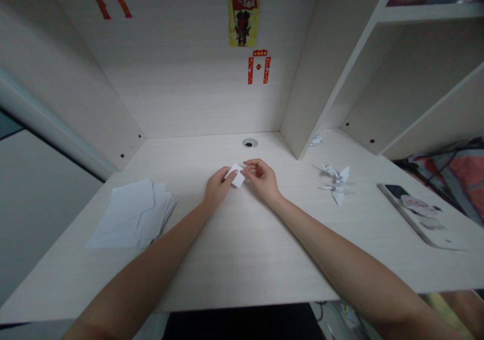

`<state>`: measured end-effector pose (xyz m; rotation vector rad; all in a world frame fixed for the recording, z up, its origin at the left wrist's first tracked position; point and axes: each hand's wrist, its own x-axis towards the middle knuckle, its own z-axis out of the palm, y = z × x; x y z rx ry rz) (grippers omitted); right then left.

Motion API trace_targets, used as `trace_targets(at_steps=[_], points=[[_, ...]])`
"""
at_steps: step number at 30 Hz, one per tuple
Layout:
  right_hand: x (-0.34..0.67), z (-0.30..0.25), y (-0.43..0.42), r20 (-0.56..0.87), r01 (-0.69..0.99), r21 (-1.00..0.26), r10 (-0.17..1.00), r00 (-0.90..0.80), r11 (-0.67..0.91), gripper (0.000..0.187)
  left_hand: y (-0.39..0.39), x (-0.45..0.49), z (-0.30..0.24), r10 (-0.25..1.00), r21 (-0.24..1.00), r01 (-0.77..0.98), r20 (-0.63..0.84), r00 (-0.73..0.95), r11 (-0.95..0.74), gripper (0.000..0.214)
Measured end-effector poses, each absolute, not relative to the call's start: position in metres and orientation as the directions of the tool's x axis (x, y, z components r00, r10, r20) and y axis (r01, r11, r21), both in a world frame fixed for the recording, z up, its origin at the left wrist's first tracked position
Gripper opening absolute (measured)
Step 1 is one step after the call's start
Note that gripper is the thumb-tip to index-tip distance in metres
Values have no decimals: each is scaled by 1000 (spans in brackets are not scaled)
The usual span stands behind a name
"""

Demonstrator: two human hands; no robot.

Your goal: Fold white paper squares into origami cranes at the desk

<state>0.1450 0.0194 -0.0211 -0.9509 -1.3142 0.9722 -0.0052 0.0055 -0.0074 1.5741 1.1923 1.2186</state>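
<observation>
A small white folded paper [237,178], roughly diamond-shaped, is held up over the middle of the desk. My left hand [218,185] grips it from the left, thumb lying across its face. At its right corner, my right hand [262,178] pinches the edge between thumb and curled fingers. The fingers behind the paper are hidden. A stack of white paper sheets [130,206] lies to the left of my left forearm. Folded white paper cranes [338,179] rest on the desk to the right of my right hand.
A pale desk [227,269] carries everything. A phone [423,216] with stickers lies at the right, near a red and grey cloth item [457,179]. Behind my hands is a round cable hole [250,143]. An upright divider [313,78] stands at the back right.
</observation>
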Motion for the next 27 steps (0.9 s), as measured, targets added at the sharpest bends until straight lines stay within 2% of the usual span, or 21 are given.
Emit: trace_targets(at_steps=[6,12,17,27], points=[[146,-16,19,247,-172,-953,968,41,251,35,9,-5,-12,987,988,15,151,52,-152,37],[145,-16,15,221,-97,-973,966,-137,209,33,13,-9,-13,982,985,-34,168,-85,-171,53],[144,-17,15,184,-116,-981,947,-264,158,50,14,-9,-12,968,975,-34,215,-131,-221,45],[144,-16,15,163,-124,-983,960,-228,137,48,11,-8,-9,967,973,-9,228,-111,-231,32]])
